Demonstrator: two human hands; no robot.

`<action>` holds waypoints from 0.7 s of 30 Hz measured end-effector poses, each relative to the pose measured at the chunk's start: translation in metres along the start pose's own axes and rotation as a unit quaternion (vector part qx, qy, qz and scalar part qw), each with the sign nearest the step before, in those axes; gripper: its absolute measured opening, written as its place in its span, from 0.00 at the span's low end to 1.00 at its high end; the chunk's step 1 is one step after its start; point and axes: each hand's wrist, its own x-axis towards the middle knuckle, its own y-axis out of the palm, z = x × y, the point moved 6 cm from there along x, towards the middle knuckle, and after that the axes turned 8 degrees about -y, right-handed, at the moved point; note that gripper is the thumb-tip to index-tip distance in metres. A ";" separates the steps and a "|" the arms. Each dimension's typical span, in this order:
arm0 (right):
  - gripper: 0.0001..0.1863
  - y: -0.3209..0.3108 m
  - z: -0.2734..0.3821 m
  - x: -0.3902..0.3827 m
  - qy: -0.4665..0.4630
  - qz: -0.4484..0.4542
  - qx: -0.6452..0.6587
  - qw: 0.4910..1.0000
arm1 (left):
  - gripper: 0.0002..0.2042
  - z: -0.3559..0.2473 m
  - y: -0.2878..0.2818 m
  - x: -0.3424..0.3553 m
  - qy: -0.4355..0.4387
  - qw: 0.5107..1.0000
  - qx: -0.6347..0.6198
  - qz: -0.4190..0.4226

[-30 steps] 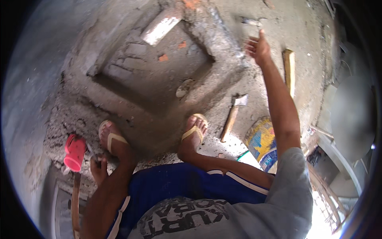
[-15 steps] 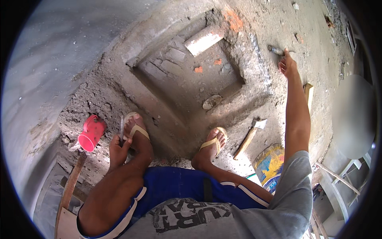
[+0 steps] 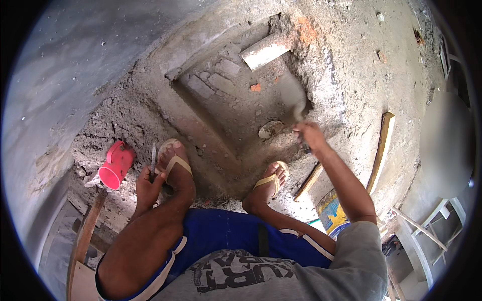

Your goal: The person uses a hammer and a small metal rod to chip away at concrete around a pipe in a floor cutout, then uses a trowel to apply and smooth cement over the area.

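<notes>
Two hands grip tools: the right (image 3: 311, 138) holds a dark-handled grey trowel (image 3: 295, 94) by its handle (seemingly for reach) over the square concrete-edged pit (image 3: 243, 113), the left (image 3: 148, 190) pinches a slim pointed grey tool (image 3: 153, 158).

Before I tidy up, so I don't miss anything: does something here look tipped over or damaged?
Yes. The pinkish-red mug looks tipped onto its side near the left hand, its open mouth facing sideways rather than up. In the pit, broken slabs lie at uneven angles. I cannot tell whether anything spilled.
</notes>
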 end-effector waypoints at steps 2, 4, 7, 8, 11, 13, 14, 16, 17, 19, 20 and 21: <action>0.06 0.022 -0.040 0.015 0.024 0.050 0.090 0.994 | 0.06 -0.009 0.003 0.003 0.014 1.000 0.013 0.002; 0.05 0.035 -0.078 0.030 0.100 -0.022 0.243 0.965 | 0.06 -0.014 0.003 0.007 0.027 0.999 0.025 0.001; 0.05 0.042 -0.061 0.045 0.010 -0.099 0.311 0.945 | 0.06 -0.015 0.004 0.006 0.037 0.999 0.017 0.009; 0.09 0.041 -0.054 0.057 0.002 -0.131 0.315 0.940 | 0.06 -0.019 0.005 0.004 0.047 0.999 0.011 0.001; 0.10 0.049 -0.047 0.106 0.030 -0.164 0.272 0.948 | 0.06 -0.008 0.002 0.008 0.061 0.998 0.026 0.002; 0.11 0.092 -0.036 0.094 -0.003 -0.102 0.199 0.975 | 0.06 -0.006 -0.002 0.013 0.065 0.997 0.046 -0.003; 0.12 0.125 -0.034 0.076 -0.026 -0.040 0.123 0.991 | 0.06 -0.007 -0.002 0.011 0.056 0.997 0.048 0.001; 0.13 0.170 -0.026 0.034 -0.036 0.092 0.010 0.995 | 0.07 -0.005 -0.001 0.010 0.046 0.998 0.048 0.006; 0.14 0.184 -0.019 0.014 -0.023 0.163 -0.025 0.986 | 0.07 -0.003 -0.003 0.010 0.040 0.999 0.025 0.002; 0.15 0.171 -0.008 0.015 -0.060 0.084 -0.006 0.995 | 0.06 -0.005 -0.004 0.008 0.036 0.999 -0.001 -0.005; 0.15 0.156 -0.002 0.019 -0.100 0.003 0.016 0.995 | 0.06 -0.013 -0.002 0.005 0.042 0.999 0.003 -0.004; 0.20 0.129 -0.013 0.051 -0.165 -0.078 -0.088 0.979 | 0.05 -0.019 -0.001 0.001 0.047 0.999 0.013 0.001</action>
